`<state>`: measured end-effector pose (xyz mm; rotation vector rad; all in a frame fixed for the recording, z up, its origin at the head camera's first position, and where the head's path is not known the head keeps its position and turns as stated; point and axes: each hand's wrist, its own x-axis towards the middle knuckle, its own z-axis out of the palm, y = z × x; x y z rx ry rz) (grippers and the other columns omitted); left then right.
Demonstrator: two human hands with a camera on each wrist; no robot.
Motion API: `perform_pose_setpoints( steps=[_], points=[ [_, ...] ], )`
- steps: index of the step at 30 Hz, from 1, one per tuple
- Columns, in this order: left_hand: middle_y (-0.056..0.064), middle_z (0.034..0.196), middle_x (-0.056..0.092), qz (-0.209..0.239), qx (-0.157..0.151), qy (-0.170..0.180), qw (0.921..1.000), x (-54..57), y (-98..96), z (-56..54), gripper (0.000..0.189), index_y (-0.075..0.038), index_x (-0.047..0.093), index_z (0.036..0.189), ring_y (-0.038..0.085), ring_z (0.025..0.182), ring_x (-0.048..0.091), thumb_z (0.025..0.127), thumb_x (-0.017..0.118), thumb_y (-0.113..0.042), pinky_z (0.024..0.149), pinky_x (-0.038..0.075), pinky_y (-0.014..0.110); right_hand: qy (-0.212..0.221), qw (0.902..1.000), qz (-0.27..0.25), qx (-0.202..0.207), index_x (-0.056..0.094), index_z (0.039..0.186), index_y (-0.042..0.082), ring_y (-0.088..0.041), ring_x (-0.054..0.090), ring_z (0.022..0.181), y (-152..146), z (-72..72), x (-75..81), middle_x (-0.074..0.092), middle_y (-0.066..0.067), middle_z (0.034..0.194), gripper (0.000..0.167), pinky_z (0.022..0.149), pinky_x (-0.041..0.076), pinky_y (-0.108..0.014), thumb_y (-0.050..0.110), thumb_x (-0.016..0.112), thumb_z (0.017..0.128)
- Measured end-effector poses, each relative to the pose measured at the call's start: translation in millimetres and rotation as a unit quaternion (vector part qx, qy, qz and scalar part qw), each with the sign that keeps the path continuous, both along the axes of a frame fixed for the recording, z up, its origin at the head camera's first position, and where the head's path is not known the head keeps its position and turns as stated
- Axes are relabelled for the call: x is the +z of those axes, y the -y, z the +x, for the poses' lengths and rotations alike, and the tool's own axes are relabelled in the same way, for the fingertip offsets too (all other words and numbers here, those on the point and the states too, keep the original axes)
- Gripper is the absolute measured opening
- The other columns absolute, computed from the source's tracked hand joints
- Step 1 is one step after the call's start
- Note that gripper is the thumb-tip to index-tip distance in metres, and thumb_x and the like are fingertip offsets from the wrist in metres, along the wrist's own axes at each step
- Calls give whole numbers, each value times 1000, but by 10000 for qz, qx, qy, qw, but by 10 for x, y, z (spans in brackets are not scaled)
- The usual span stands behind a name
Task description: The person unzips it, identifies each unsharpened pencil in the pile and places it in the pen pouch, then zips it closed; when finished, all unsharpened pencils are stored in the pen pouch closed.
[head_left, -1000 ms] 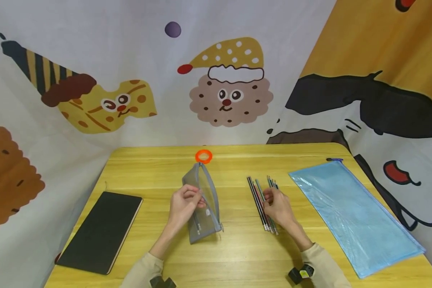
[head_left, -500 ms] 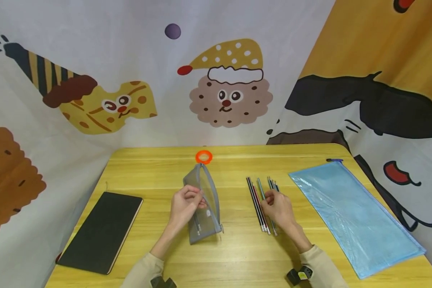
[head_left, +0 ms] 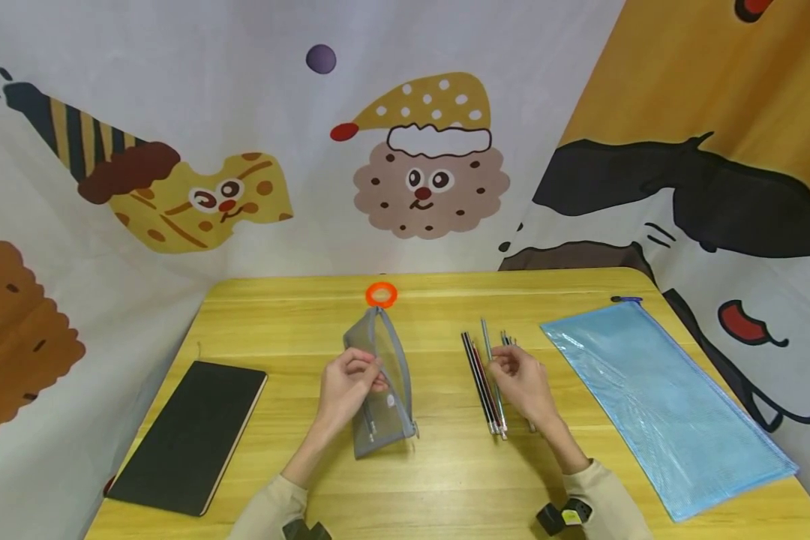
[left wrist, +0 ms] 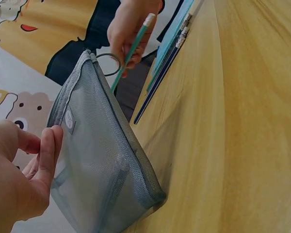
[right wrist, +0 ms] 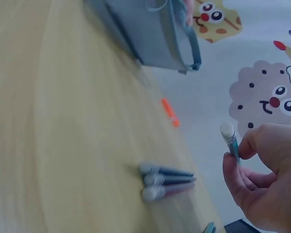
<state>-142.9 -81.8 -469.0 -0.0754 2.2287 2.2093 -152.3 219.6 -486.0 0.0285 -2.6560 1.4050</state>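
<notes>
In the head view my left hand (head_left: 340, 386) pinches the side of a grey mesh pencil case (head_left: 381, 431), which stands tilted with its zip opening spread. A pencil shows through its mesh. My right hand (head_left: 526, 386) pinches a green pencil (left wrist: 136, 43) between thumb and fingers, raised off the table in the left wrist view. Its white eraser end (right wrist: 228, 130) faces the right wrist camera. Left of that hand lies a small bundle of dark and red pencils (head_left: 478, 379). More pencils (head_left: 506, 339) lie partly hidden beneath the right hand.
A black notebook (head_left: 192, 435) lies at the left of the wooden table (head_left: 439, 495). On the right is a blue zip folder (head_left: 668, 405), with a pen (head_left: 626, 299) at its far edge. An orange ring (head_left: 381, 295) lies behind the pencil case.
The green pencil has separated from the others and come up in my right hand, which has shifted slightly. My left hand and the pencil case have stayed in place.
</notes>
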Motion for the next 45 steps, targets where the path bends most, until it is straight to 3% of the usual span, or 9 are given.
perform_pose_setpoints(
  steps=[7,17,26,34,45],
  points=[
    [16,79,72,12,22,32,10000,16,-4,10,10,10,61,100,14,62,69,92,65,4,61,65,27,316,9985,-448,9,69,115,-1,-15,65,82,155,27,160,71,-14,98,26,67,57,-16,5,65,90],
    [15,78,71,134,8,57,9999,22,-8,19,10,10,61,99,15,61,69,92,65,5,61,66,29,32,9967,-496,642,73,106,2,-8,61,69,435,73,303,71,-9,87,20,51,46,-17,2,63,89],
    [19,81,72,174,-54,37,9998,33,-25,40,13,12,60,102,13,60,69,92,65,5,61,66,29,352,9861,-865,1375,71,107,0,-25,66,64,773,67,447,69,-10,86,21,50,57,-24,1,62,88],
    [20,80,71,292,-153,-87,9994,18,-40,44,12,12,60,101,13,60,69,92,65,5,60,66,29,223,9810,-452,1875,72,105,-1,-12,64,67,1059,14,501,71,-7,85,21,56,56,-19,4,62,87],
    [20,78,72,356,-286,-192,9988,32,-45,61,10,13,61,99,13,59,69,92,63,7,61,66,33,-241,9868,-30,1599,72,100,-3,-12,66,68,1292,-58,491,72,-8,81,18,59,58,-17,2,65,84]
  ],
)
